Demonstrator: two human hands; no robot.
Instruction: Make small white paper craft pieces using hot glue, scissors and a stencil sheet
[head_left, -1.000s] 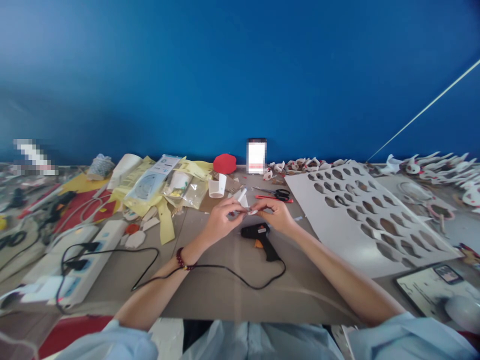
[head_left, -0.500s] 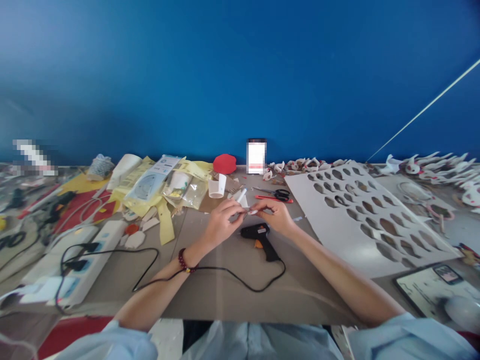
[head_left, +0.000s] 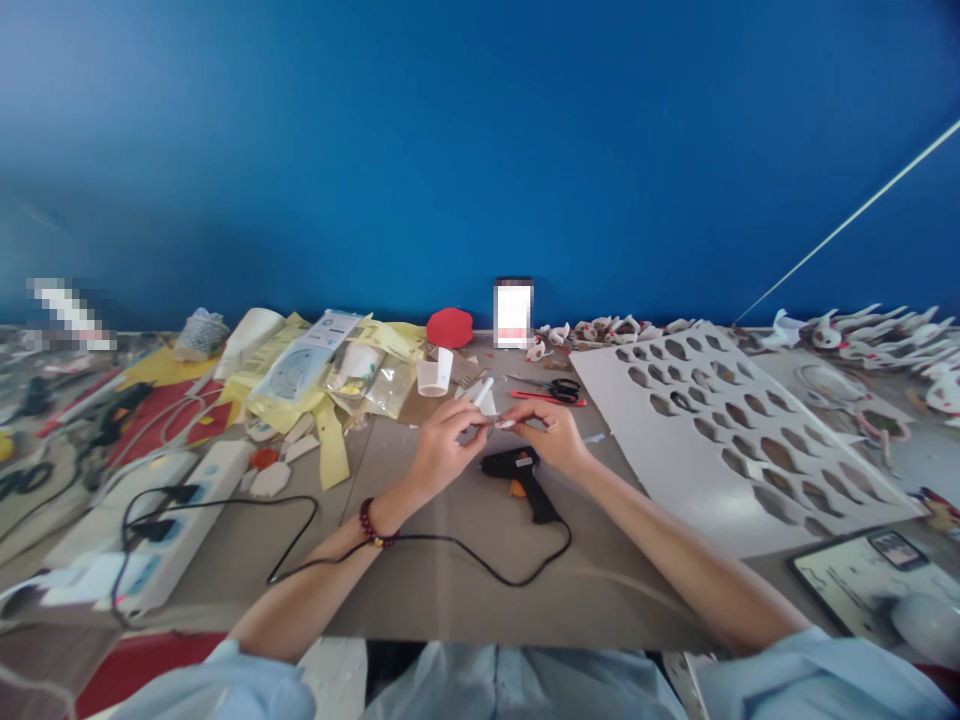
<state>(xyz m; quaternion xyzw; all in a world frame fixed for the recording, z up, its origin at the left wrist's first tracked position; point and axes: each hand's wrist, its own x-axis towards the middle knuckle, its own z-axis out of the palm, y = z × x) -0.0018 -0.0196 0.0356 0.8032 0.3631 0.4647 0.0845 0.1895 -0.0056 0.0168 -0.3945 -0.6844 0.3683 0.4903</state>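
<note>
My left hand and my right hand meet over the middle of the table, thumbs and forefingers pinched. Between the fingertips is a small white piece, too small to name and partly covered by the fingers. Both hands are closed on it. A black hot glue gun with an orange trigger lies just below the hands, and its cord runs left across my left forearm. Behind the left fingers a white marker-like stick shows. Black-handled scissors and a red pencil-like stick lie beyond my right hand.
To the right lies a white sheet with many leaf-shaped cut-outs. White bird-like figures crowd the far right. A paper cup and a phone stand at the back. On the left are a power strip and yellow paper packs.
</note>
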